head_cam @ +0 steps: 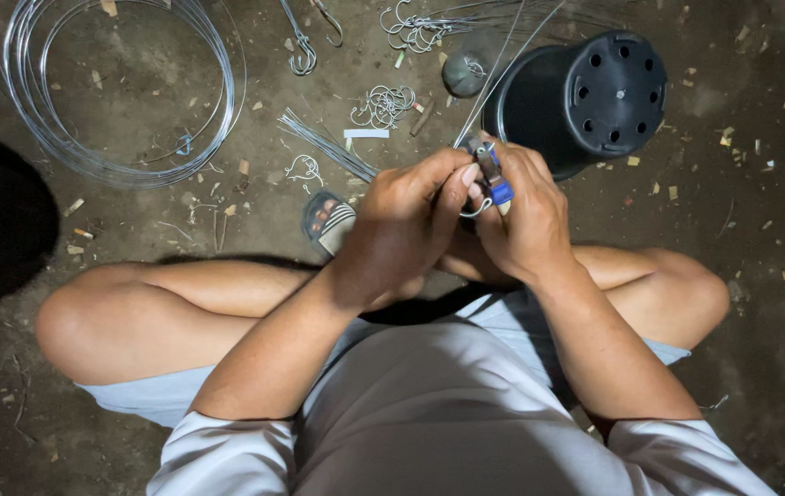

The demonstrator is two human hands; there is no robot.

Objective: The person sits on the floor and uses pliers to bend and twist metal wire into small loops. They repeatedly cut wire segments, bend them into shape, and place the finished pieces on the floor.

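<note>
I sit cross-legged on a dirt floor with both hands raised together over my lap. My right hand [528, 213] grips pliers with blue handles [493, 174], jaws pointing away from me. My left hand [403, 220] pinches a thin steel wire [503, 57] beside the pliers' jaws; a small bent loop of wire shows between the fingers. The wire runs up and away past a black plastic pot [585, 96] lying on its side.
A large coil of steel wire [122, 87] lies at the upper left. Finished wire hooks [305, 55] and small bent pieces [383, 106] are scattered ahead. A bundle of straight cut wires [324, 142] and a sandal [328, 220] lie near my knee.
</note>
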